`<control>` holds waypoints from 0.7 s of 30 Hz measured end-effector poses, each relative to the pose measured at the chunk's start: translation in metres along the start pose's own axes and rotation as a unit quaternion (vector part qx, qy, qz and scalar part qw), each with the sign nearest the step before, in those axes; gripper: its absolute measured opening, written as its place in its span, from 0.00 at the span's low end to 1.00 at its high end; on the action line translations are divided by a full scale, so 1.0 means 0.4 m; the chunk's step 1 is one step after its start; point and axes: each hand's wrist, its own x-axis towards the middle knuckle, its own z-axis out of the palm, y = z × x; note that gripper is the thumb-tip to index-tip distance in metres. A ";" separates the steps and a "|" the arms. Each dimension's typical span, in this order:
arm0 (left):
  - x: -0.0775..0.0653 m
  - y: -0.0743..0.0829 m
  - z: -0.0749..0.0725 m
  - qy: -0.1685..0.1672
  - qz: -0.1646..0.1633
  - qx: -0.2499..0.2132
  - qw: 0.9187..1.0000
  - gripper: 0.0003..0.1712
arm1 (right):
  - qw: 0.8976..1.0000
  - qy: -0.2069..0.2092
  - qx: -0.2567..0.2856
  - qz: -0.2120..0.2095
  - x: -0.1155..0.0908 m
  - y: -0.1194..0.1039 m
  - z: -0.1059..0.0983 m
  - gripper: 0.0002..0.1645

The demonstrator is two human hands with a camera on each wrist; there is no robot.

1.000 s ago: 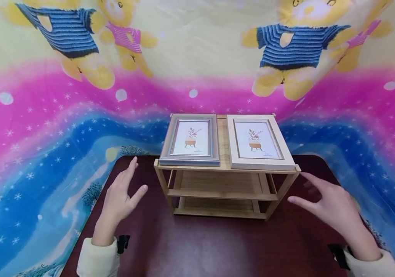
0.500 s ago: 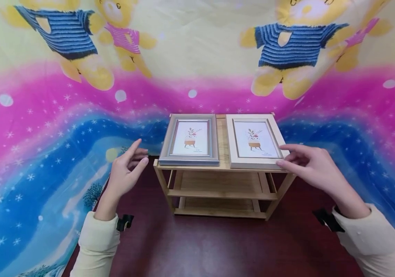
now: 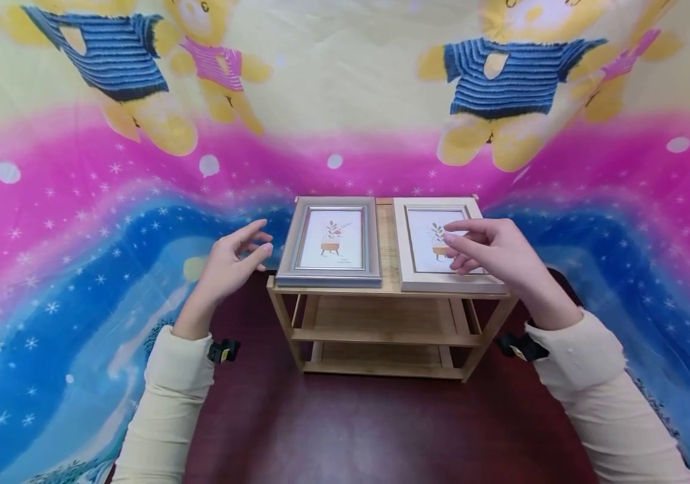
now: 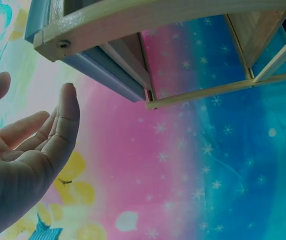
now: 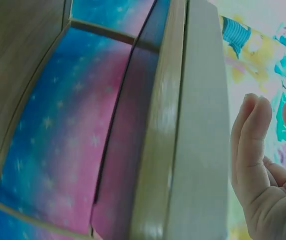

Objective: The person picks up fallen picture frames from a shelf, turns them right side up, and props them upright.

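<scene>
Two picture frames lie flat, side by side, on top of a small wooden shelf rack [image 3: 387, 250]. The left one is a silver-grey picture frame [image 3: 328, 277]; the right one is a white picture frame [image 3: 441, 285]. Each shows a printed plant in a footed pot. My right hand [image 3: 490, 252] hovers over the white frame's right half, fingers loosely bent with nothing in them, hiding part of its picture. Just left of the grey frame, my left hand [image 3: 236, 265] hangs in the air with relaxed fingers, apart from it. The left wrist view also shows the left hand [image 4: 38, 145] holding nothing.
The rack stands on a dark red table [image 3: 345, 430]. Two lower shelf boards [image 3: 387, 319] sit under its top. Behind and at both sides hangs a cloth printed with bears [image 3: 332, 87], close to the rack's back edge.
My right hand has moved from beside the rack, up and leftward, over the white frame. My left hand has risen and come closer to the grey frame. Both frames stay put.
</scene>
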 end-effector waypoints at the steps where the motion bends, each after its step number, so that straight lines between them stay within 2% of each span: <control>1: 0.008 0.002 -0.001 -0.008 -0.008 0.000 1.000 0.30 | 1.000 -0.004 0.020 0.005 0.007 -0.003 0.005 0.31; 5: 0.037 0.010 -0.006 -0.035 -0.045 -0.014 0.998 0.31 | 0.995 -0.018 0.091 0.028 0.036 -0.020 0.031 0.34; 7: 0.049 0.014 -0.009 -0.045 -0.064 -0.011 0.997 0.31 | 0.993 -0.025 0.107 0.035 0.052 -0.028 0.045 0.35; 11: 0.071 0.019 -0.013 -0.069 -0.089 -0.008 0.994 0.32 | 0.992 -0.032 0.111 0.047 0.086 -0.041 0.067 0.32; 16: 0.094 0.017 -0.019 -0.092 -0.111 -0.029 0.989 0.32 | 0.991 -0.040 0.107 0.068 0.122 -0.047 0.095 0.30; 21: 0.107 0.009 -0.024 -0.115 -0.134 -0.049 0.983 0.33 | 0.992 -0.045 0.101 0.069 0.141 -0.060 0.133 0.32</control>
